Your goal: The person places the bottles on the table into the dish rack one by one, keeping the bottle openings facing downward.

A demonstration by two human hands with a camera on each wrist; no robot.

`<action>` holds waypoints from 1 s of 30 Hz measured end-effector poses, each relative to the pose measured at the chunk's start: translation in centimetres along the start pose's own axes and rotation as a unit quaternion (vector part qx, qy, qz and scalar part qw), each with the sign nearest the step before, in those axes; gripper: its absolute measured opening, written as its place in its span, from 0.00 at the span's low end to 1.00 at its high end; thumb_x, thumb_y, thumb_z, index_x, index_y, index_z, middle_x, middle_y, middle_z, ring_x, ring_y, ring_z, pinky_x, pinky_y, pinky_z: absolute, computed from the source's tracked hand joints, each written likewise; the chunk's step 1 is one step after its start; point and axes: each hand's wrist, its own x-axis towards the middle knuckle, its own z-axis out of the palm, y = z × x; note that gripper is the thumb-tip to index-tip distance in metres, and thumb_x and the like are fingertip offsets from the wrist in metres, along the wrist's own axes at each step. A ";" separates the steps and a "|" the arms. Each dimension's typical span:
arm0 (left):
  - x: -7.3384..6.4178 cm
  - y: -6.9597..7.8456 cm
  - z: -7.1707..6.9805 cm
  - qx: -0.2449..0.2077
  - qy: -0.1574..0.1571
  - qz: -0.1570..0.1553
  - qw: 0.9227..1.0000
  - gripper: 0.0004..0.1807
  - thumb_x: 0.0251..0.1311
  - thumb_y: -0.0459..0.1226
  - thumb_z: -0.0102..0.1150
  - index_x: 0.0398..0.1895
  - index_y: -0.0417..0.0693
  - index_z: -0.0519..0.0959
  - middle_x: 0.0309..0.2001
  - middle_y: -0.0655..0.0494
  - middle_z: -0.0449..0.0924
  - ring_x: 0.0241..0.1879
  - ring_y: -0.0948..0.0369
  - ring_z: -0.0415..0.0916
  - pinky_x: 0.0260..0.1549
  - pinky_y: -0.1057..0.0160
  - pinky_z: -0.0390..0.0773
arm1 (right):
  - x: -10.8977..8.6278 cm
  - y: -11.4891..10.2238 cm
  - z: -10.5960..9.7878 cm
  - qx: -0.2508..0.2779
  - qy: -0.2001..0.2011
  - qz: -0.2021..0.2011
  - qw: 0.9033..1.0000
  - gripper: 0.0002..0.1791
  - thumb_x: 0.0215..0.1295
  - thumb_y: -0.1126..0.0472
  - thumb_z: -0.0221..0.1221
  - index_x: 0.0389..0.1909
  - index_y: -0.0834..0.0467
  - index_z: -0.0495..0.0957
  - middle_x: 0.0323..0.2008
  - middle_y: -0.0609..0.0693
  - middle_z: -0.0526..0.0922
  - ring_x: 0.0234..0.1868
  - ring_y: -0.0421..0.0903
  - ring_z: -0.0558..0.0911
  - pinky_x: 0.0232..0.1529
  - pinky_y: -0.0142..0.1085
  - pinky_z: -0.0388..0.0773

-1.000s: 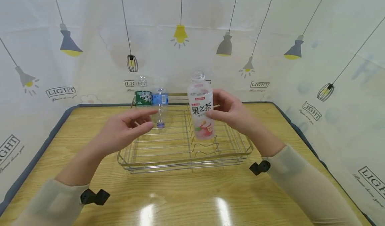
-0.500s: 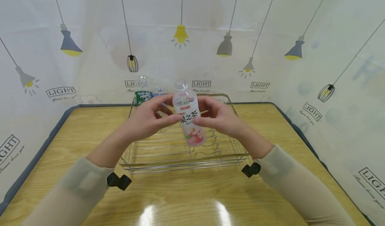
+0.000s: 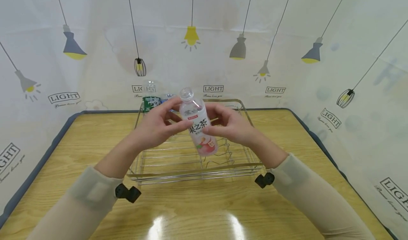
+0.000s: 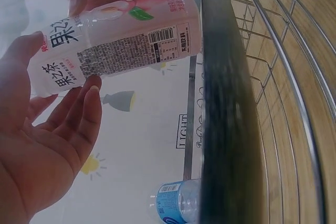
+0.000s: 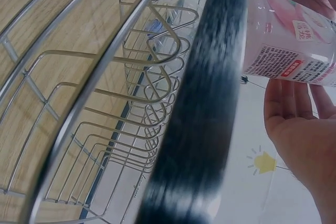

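Peach tea bottle (image 3: 199,126), clear plastic, uncapped, tilted, held above wire rack (image 3: 194,162) mid-table. Left hand (image 3: 159,124) and right hand (image 3: 227,124) both pinch its label. Green-label bottle (image 3: 151,100) and blue-label bottle (image 4: 178,203) at rack's far-left corner.

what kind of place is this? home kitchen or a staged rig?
Likely a staged recording booth: a lamp-print curtain encloses a bare wooden table, which holds only a wire dish rack and plastic bottles.
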 end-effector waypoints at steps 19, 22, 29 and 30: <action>-2.4 -2.4 -1.5 -0.184 0.015 -0.051 0.982 0.36 0.78 0.32 0.64 0.80 0.49 0.57 0.73 0.41 0.74 0.59 0.59 0.87 0.51 0.55 0.91 | -2.0 1.7 -1.7 -0.021 0.011 0.086 0.996 0.41 0.72 0.63 0.70 0.83 0.55 0.65 0.75 0.57 0.75 0.69 0.57 0.79 0.64 0.40 0.83; -2.5 -2.5 -1.4 -0.193 0.013 -0.057 0.980 0.36 0.77 0.31 0.64 0.80 0.50 0.56 0.74 0.44 0.73 0.59 0.58 0.88 0.53 0.56 0.90 | -2.1 1.9 -1.8 -0.022 0.007 0.090 0.996 0.42 0.72 0.63 0.70 0.83 0.55 0.65 0.73 0.57 0.76 0.67 0.56 0.80 0.61 0.38 0.85; -2.8 -2.8 -1.3 -0.190 0.005 -0.059 0.980 0.38 0.76 0.29 0.65 0.80 0.46 0.56 0.76 0.40 0.72 0.57 0.56 0.89 0.55 0.55 0.89 | -2.2 2.1 -1.8 0.006 0.001 0.101 0.995 0.42 0.72 0.64 0.71 0.83 0.55 0.65 0.67 0.59 0.76 0.61 0.56 0.81 0.56 0.43 0.89; -2.9 -2.8 -1.3 -0.192 0.004 -0.059 0.980 0.38 0.75 0.29 0.65 0.80 0.46 0.56 0.75 0.39 0.72 0.57 0.56 0.90 0.56 0.55 0.89 | -2.2 2.1 -1.8 0.011 0.002 0.100 0.995 0.41 0.72 0.64 0.71 0.83 0.55 0.65 0.67 0.60 0.76 0.60 0.56 0.81 0.55 0.43 0.89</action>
